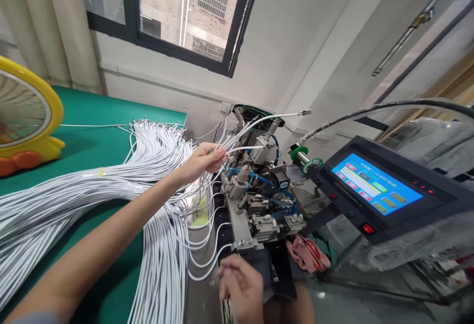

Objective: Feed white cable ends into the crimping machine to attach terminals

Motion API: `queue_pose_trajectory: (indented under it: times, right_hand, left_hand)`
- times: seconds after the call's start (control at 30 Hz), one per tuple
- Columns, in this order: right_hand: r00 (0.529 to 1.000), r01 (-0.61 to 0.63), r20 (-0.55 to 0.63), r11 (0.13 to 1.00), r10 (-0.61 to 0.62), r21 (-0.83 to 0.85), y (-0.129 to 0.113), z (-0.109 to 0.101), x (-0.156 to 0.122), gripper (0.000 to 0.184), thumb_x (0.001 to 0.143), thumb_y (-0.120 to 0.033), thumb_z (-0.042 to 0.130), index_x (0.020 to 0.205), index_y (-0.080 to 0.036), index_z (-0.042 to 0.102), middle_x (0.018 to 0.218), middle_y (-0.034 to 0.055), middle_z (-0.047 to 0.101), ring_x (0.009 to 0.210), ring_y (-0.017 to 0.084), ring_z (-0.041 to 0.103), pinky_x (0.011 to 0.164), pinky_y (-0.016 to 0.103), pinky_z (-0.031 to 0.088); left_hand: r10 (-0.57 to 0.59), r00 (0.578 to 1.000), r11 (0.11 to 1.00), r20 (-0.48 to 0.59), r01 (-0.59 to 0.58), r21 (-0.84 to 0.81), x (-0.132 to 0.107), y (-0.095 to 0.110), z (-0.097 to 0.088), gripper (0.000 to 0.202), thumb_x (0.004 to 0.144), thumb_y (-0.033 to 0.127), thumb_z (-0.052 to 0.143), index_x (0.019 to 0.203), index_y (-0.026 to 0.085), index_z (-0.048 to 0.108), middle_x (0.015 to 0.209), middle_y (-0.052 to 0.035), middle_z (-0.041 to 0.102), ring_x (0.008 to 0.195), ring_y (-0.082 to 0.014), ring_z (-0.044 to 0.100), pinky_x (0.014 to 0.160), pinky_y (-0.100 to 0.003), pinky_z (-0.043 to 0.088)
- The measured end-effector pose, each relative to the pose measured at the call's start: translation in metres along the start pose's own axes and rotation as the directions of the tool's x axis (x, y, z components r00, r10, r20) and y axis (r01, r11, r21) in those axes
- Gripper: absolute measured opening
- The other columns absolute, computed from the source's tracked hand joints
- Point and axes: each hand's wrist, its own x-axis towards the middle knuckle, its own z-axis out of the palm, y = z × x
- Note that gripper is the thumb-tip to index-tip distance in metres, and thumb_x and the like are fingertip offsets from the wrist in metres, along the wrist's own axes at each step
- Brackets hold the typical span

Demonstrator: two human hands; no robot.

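My left hand [210, 157] is closed around several white cables [242, 134], holding them up beside the machine. Their free ends fan out to the right, and a metal connector [304, 112] tips the longest one. Low in front, my right hand [242, 287] has its fingers curled in with the thumb against them; whatever they pinch, if anything, is hidden, and the hand is slightly blurred. Just beyond it stands the bench machine [240, 225], with metal cylinders and blue air tubes. Several white cables [202, 267] loop from its left side.
Big bundles of white cable [163, 264] cover much of the green table [85, 109]. A yellow fan [55, 101] stands at the left. On the right are a control screen [377, 181] and a solder spool [303, 156]. A dark phone [282, 272] and pink cloth [307, 254] lie below the machine.
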Motion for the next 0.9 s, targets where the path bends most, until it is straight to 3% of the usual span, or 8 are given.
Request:
queue_pose_trajectory:
  times: [0.07, 0.17, 0.27, 0.33, 0.47, 0.9]
  right_hand:
    - [0.998, 0.009, -0.069, 0.996, -0.002, 0.092, -0.035, -0.012, 0.018, 0.024, 0.079, -0.039, 0.062, 0.084, -0.016, 0.066, 0.062, 0.0014, 0.060, 0.039, 0.007, 0.045, 0.038, 0.019, 0.033]
    - [0.960, 0.215, -0.203, 0.972, -0.193, 0.095, -0.103, -0.033, 0.054, 0.023, 0.083, -0.038, 0.059, 0.090, -0.017, 0.064, 0.067, 0.0000, 0.060, 0.044, 0.006, 0.048, 0.042, 0.019, 0.036]
    - [0.913, 0.392, -0.136, 0.919, -0.384, 0.036, -0.157, -0.045, 0.081, 0.028, 0.086, -0.043, 0.054, 0.088, -0.016, 0.064, 0.068, 0.0011, 0.061, 0.049, 0.008, 0.052, 0.042, 0.020, 0.038]
    - [0.863, 0.491, -0.110, 0.870, -0.494, -0.051, -0.176, -0.048, 0.088, 0.029, 0.087, -0.044, 0.053, 0.088, -0.017, 0.065, 0.069, 0.0018, 0.063, 0.051, 0.009, 0.055, 0.043, 0.020, 0.038]
    - [0.798, 0.559, -0.128, 0.804, -0.588, -0.203, -0.184, -0.047, 0.085, 0.023, 0.085, -0.037, 0.059, 0.077, -0.016, 0.064, 0.061, -0.0007, 0.061, 0.049, 0.007, 0.054, 0.045, 0.019, 0.040]
    - [0.850, 0.514, -0.079, 0.854, -0.520, -0.083, -0.187, -0.044, 0.060, 0.023, 0.088, -0.037, 0.054, 0.085, -0.016, 0.063, 0.064, 0.0004, 0.064, 0.048, 0.008, 0.055, 0.045, 0.021, 0.044]
  left_hand:
    - [-0.021, 0.999, 1.000, 0.035, 0.020, 0.011, -0.001, 0.001, 0.001, 0.035, 0.087, 0.042, 0.056, 0.069, 0.013, 0.052, 0.050, 0.0093, 0.023, 0.042, -0.0017, 0.018, 0.041, -0.016, 0.013]
    - [-0.062, 0.993, 0.995, 0.096, 0.054, 0.083, -0.003, 0.004, 0.003, 0.036, 0.088, 0.043, 0.055, 0.067, 0.013, 0.052, 0.048, 0.0087, 0.025, 0.042, -0.0022, 0.019, 0.042, -0.017, 0.012]
    - [-0.114, 0.982, 0.981, 0.150, 0.087, 0.172, -0.005, 0.006, 0.005, 0.038, 0.088, 0.042, 0.053, 0.066, 0.012, 0.052, 0.048, 0.0075, 0.028, 0.043, -0.0028, 0.021, 0.043, -0.018, 0.013]
    - [-0.153, 0.971, 0.968, 0.186, 0.109, 0.225, -0.007, 0.008, 0.007, 0.037, 0.088, 0.042, 0.053, 0.066, 0.012, 0.053, 0.049, 0.0069, 0.030, 0.044, -0.0034, 0.022, 0.043, -0.019, 0.014]
    - [-0.225, 0.945, 0.932, 0.237, 0.138, 0.336, -0.010, 0.011, 0.012, 0.037, 0.088, 0.042, 0.053, 0.066, 0.013, 0.054, 0.053, 0.0057, 0.031, 0.047, -0.0045, 0.024, 0.044, -0.020, 0.015]
    - [-0.248, 0.943, 0.914, 0.223, 0.152, 0.377, -0.010, 0.012, 0.015, 0.038, 0.085, 0.044, 0.054, 0.063, 0.014, 0.053, 0.053, 0.0052, 0.033, 0.047, -0.0050, 0.026, 0.044, -0.018, 0.019]
